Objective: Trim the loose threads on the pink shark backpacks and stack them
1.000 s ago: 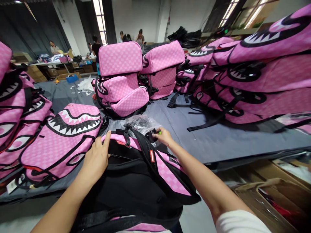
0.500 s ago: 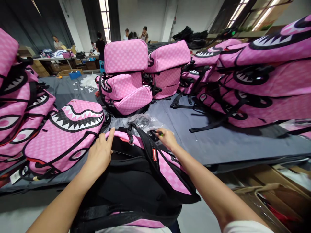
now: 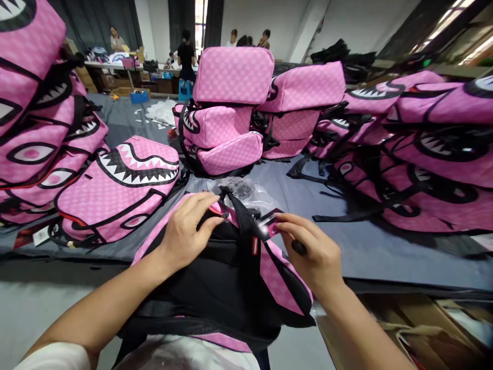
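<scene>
A black and pink checked backpack [image 3: 231,288] rests against the table's near edge, its black back panel facing me. My left hand [image 3: 188,226] is closed on the pink carry handle [image 3: 216,207] at its top, thumb and fingers pinching. Between the fingertips of my right hand [image 3: 314,249] is a small glossy pink and dark tag [image 3: 268,224], catching the light beside the black shoulder strap. A dark rounded end of something [image 3: 299,247] pokes out from the right palm; its kind is hidden. Behind the bag lies a crumpled clear plastic bag [image 3: 246,191].
A pink shark-mouth backpack [image 3: 127,187] lies flat at left, next to a tall stack of backpacks [image 3: 34,149]. More stacks [image 3: 231,77] stand across the table, with others at right [image 3: 454,154]. Cardboard boxes [image 3: 408,318] sit below the table's right edge. Several people are far back.
My right hand has come up and back from behind the backpack, with the glossy tag now showing in its fingers. My left hand has shifted right along the handle. The view has turned left.
</scene>
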`<state>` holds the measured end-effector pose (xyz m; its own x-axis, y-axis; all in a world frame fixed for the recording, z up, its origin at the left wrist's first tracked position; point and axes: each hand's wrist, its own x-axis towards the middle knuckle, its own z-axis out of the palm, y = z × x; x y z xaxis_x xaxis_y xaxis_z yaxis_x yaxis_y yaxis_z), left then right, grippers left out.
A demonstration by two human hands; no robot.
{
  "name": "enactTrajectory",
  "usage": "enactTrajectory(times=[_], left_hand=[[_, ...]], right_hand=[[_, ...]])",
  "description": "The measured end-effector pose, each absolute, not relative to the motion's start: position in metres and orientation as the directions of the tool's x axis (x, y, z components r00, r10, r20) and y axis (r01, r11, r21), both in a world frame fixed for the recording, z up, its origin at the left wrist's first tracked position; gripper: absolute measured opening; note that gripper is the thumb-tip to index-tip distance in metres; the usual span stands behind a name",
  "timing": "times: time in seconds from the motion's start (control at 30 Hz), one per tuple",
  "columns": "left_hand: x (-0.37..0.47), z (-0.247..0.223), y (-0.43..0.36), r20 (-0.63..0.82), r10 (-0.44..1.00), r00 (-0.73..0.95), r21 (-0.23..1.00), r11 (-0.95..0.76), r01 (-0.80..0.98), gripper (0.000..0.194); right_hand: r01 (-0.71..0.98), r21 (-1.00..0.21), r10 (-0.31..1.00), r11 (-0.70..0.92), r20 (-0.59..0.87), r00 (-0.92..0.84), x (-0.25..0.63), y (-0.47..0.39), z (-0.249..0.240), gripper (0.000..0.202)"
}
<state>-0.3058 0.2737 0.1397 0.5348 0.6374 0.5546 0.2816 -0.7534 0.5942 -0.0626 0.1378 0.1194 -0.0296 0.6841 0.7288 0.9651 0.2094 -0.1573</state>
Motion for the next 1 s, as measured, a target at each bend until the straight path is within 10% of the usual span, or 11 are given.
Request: enactTrajectory(times=[0.13,0.27,0.43,0.8,1.0], left_hand=[[-0.296,0.146,0.252,0.152,0.641,0.752,0.969,-0.245,0.012,0.026],[-0.295,0.137,0.247,-0.014,0.638,0.770,0.996,0.074,-0.043,0.025],[-0.303,0.123,0.244,0.130,0.757,0.641,0.989,-0.056,-0.135,0.013],[-0.332,0.104,0.247,0.556,0.600,0.575,0.744,-0.668,-0.022,0.013],[-0.371,0.088,0.267,0.603,0.727,0.330,0.519,-0.671,0.529,0.054]], right_hand=[[0.858,-0.203,0.620,0.471,0.768,-0.158,-0.109,0.134,0.134,0.035],[0.814,-0.395,0.670,0.425,0.742,0.011,-0.126,0.135,0.131,0.049],[0.602,-0.763,0.850,0.235,0.462,0.253,-0.137,0.142,0.132,0.026],[0.761,-0.605,0.827,0.235,0.535,0.169,-0.149,0.152,0.121,0.006],[0.842,-0.493,0.827,0.217,0.552,0.110,-0.133,0.179,0.119,0.013]])
